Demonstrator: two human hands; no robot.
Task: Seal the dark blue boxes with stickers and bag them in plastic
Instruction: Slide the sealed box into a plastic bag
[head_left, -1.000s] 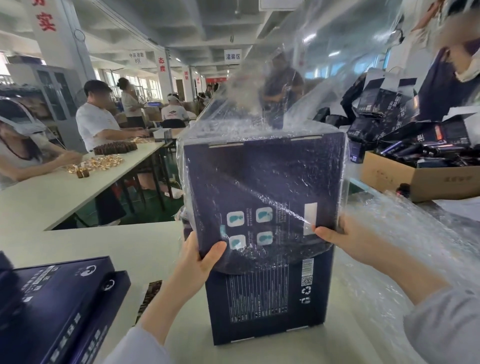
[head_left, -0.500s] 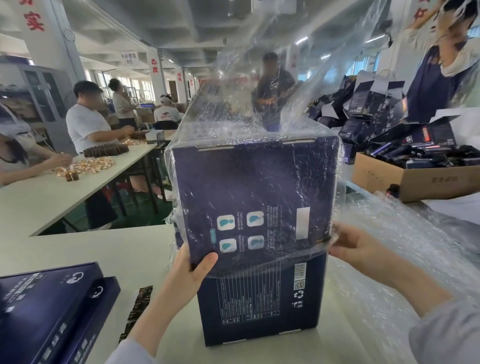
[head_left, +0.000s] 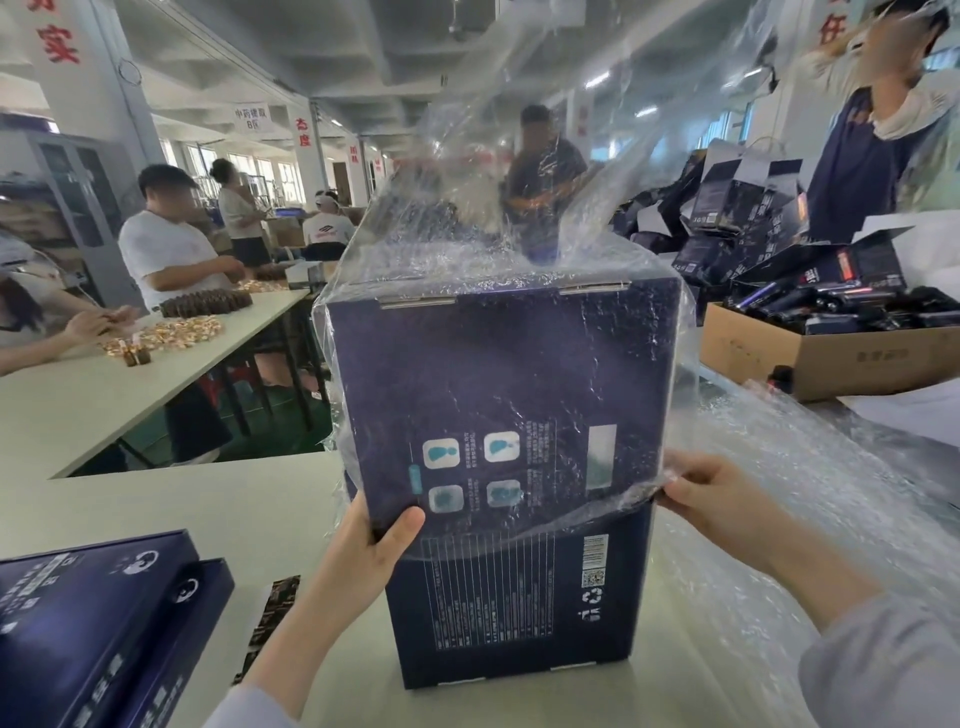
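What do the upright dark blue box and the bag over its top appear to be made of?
The dark blue box looks like matte printed cardboard: crisp folded edges, tab slots along the top. The bag is probably thin, glossy clear plastic film: it crinkles, glints, and shows the room through.

Head-worn view, forward and down; close over the table

Off-task stuff I see: brown cardboard carton, well up-right of the right hand's fingers, packed with dark items. Up-left of the left hand's fingers: long white table carrying gold-wrapped pieces and a row of brown bottles, person in white shirt seated at it. Grey cabinet further left.
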